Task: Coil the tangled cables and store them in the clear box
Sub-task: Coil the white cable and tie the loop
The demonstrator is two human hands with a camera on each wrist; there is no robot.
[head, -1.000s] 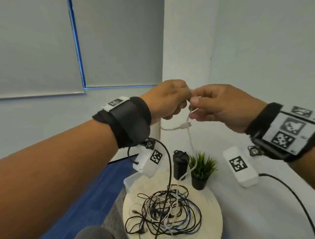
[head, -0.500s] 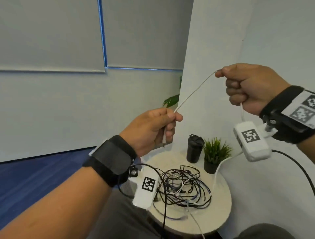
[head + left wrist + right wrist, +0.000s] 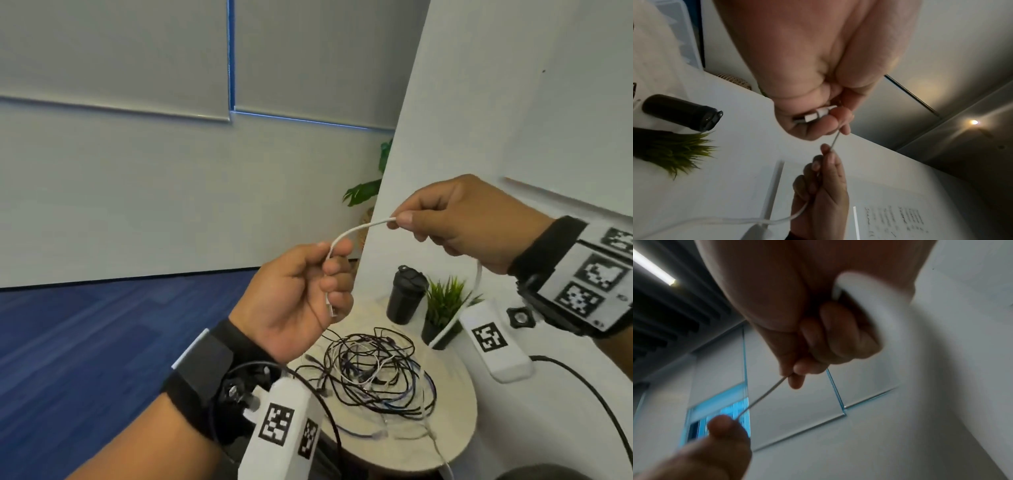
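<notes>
Carefully now: my left hand (image 3: 301, 294) grips the thin white cable's (image 3: 359, 229) plug end, my right hand (image 3: 455, 219) pinches it further along above the round tabletop (image 3: 455, 421); I'd make even loops, keeping slack.

This looks like an office or a meeting room. The floor has blue carpet (image 3: 85, 342) in plank-like tiles, and grey roller blinds (image 3: 113, 54) cover the windows, with blue light at their edges. A white partition wall (image 3: 513, 102) stands at the right, and a leafy plant (image 3: 364, 192) shows behind it. The right wrist view shows a dark slatted ceiling (image 3: 663, 313) with a long strip light (image 3: 653, 267). A small round surface (image 3: 455, 421) carries a potted grass plant (image 3: 443, 305) and a black tumbler (image 3: 406, 294).
</notes>
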